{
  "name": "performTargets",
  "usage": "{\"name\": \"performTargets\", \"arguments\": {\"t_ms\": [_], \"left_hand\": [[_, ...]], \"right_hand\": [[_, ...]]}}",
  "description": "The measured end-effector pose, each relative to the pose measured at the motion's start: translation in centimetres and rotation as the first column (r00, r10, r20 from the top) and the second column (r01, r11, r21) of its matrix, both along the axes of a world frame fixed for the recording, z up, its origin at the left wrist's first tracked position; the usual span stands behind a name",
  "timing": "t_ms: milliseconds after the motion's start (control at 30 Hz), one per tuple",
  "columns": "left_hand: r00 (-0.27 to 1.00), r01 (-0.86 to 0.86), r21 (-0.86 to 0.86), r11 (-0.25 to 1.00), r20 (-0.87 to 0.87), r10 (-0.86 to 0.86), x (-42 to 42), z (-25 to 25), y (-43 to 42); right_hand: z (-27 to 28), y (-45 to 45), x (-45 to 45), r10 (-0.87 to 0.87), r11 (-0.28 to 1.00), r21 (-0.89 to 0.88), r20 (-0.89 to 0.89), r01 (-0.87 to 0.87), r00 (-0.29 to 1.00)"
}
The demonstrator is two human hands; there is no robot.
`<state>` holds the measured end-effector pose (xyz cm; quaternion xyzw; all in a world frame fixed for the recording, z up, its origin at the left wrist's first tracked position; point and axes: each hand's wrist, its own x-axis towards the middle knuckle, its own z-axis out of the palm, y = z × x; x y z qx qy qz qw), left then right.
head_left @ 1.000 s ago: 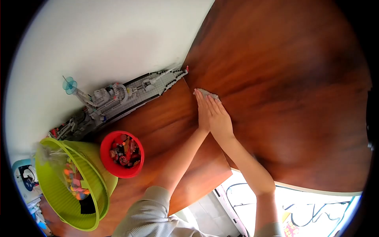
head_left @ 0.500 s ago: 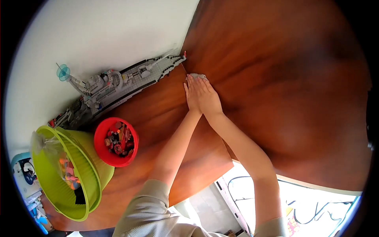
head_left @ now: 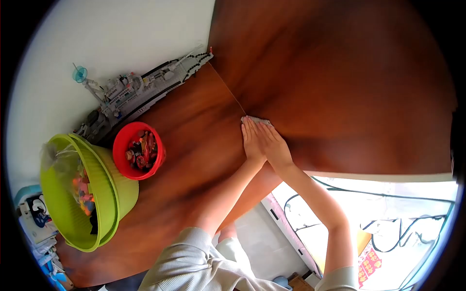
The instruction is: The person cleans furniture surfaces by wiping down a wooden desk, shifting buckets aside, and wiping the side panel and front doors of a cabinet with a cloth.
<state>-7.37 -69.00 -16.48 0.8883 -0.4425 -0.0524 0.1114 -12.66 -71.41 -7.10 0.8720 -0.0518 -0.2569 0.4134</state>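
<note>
Side by side, my left hand (head_left: 253, 140) and my right hand (head_left: 276, 148) lie flat with straight fingers on a small greyish cloth (head_left: 259, 119). Only the cloth's far edge shows past the fingertips; the rest is hidden beneath them. The cloth rests on the brown wooden tabletop (head_left: 194, 131), at the near end of a thin seam (head_left: 227, 89). My hands touch along their inner sides, the right one partly over the left. Neither hand wraps around the cloth.
A grey toy-brick warship (head_left: 145, 94) stands along the white wall (head_left: 121, 34). A red bucket (head_left: 161, 157) of small pieces stands beside stacked green baskets (head_left: 127, 194) holding a plastic bag. Cables (head_left: 388, 195) run below the table's edge at right.
Both hands and the cloth have moved from near the warship's tip back along the seam toward me. The seam now shows between ship and cloth. My view has shifted somewhat.
</note>
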Motion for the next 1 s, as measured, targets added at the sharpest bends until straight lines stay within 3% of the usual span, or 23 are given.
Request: {"name": "performTargets", "arguments": {"t_ms": [200, 300, 400, 433, 500, 600, 733, 867, 1000], "left_hand": [[0.994, 0.110, 0.033, 0.993, -0.013, -0.110, -7.5, 0.3, 2.3], [0.985, 0.167, 0.048, 0.985, -0.049, -0.165, -10.9, 0.5, 3.0], [0.980, 0.194, 0.010, 0.981, -0.038, -0.193, -13.0, 1.5, 2.7], [0.977, 0.162, -0.261, 0.952, -0.093, -0.192, -13.4, 1.4, 2.3], [0.950, 0.022, -0.715, 0.698, -0.203, -0.238, -13.6, 2.1, 1.5], [0.932, -0.024, -0.823, 0.567, -0.223, -0.285, -12.6, 5.7, 0.3], [0.939, 0.159, -0.905, 0.395, 0.015, -0.343, -10.7, 12.4, -0.7], [0.923, 0.265, -0.921, 0.286, 0.157, -0.350, -9.8, 19.4, -1.6], [0.885, 0.402, -0.895, 0.195, 0.325, -0.335, -8.6, 26.8, -2.7]], "right_hand": [[-2.0, 1.0, -7.9, 0.010, 1.000, 0.017, 0.092, -0.012, 0.996], [-1.6, 1.4, -11.7, -0.046, 0.984, 0.179, 0.323, -0.014, 0.945], [1.0, 2.2, -14.1, -0.003, 0.997, 0.077, 0.311, -0.022, 0.950], [2.4, 2.8, -14.2, -0.009, 0.999, 0.049, 0.305, -0.006, 0.952], [5.2, 3.7, -14.5, -0.052, 0.998, 0.059, 0.324, 0.035, 0.945], [8.8, 3.8, -15.1, -0.091, 0.994, 0.083, 0.387, 0.064, 0.917], [14.0, 3.6, -15.6, -0.067, 0.997, 0.082, 0.667, 0.016, 0.742], [19.0, 3.9, -15.8, -0.059, 0.998, 0.044, 0.788, 0.039, 0.612], [23.0, 3.0, -15.5, -0.038, 0.999, 0.046, 0.928, -0.013, 0.371]]}}
